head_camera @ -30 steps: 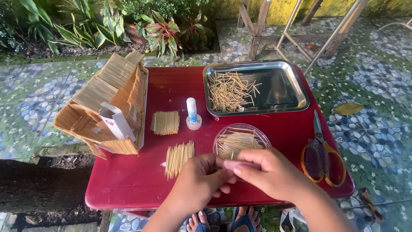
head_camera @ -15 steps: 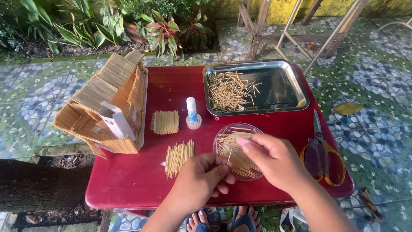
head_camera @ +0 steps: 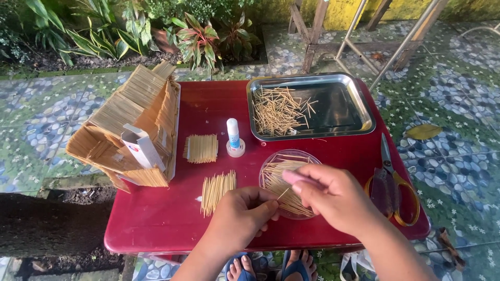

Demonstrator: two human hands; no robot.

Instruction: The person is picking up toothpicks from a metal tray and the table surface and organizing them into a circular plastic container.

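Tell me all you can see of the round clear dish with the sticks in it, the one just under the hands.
The round clear dish is shallow and see-through, plastic or glass by its look, and sits flat on the red table just in front of the metal tray. It holds a loose pile of thin pale sticks, mostly lying one way. The right hand hovers over its near-right part and hides that rim; the left hand is at its near-left edge. One stick is pinched between them.

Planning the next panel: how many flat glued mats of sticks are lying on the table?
2. One small stick mat lies left of the glue bottle; a longer stick mat lies nearer, just left of the left hand. The hands may hide others.
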